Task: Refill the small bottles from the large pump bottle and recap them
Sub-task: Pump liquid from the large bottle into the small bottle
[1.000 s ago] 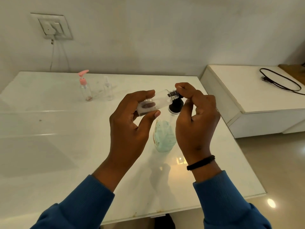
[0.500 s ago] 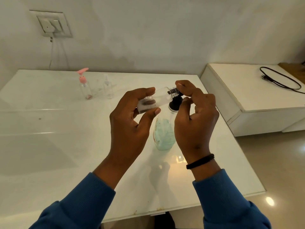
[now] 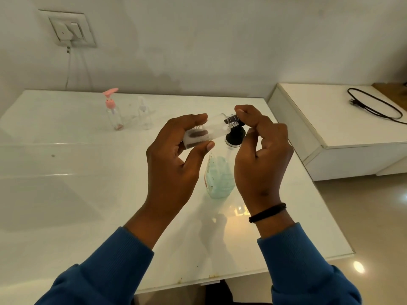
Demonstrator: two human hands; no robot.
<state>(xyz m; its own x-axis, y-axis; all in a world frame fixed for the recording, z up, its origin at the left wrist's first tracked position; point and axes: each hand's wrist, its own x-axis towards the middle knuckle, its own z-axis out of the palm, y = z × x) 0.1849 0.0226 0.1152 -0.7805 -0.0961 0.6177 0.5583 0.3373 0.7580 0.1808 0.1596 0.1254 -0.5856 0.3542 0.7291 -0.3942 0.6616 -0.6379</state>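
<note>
A: So, nearest the camera, what do the hands have?

B: The left hand (image 3: 174, 155) holds one small clear bottle (image 3: 207, 133) on its side, thumb below and fingers (image 3: 193, 119) curled over the top, neck pointing right. It looks nearly empty; there is a dark patch on its side, whether label or residue I cannot tell.

A: And the right?

B: The right hand (image 3: 262, 155) has its fingers curled in at the bottle's threaded neck. The thumb and forefinger look pinched there, but whether they hold a cap I cannot tell.

A: Where is the big one?

B: The large pump bottle (image 3: 219, 179) stands upright on the white surface (image 3: 77, 194), just behind and between the hands. Its black pump head sits right below the small bottle's neck. Pale blue-green liquid fills the lower part.

A: Farther back?

B: Two more small bottles stand side by side near the rear edge: a pink-pump bottle (image 3: 113, 111) with a trace of something reddish at the bottom, and a clear bottle (image 3: 144, 115) that looks empty.

A: The count, then?

B: Three small bottles and one large. On the low white cabinet (image 3: 343, 119) to the right lies one black cable (image 3: 374, 104).
</note>
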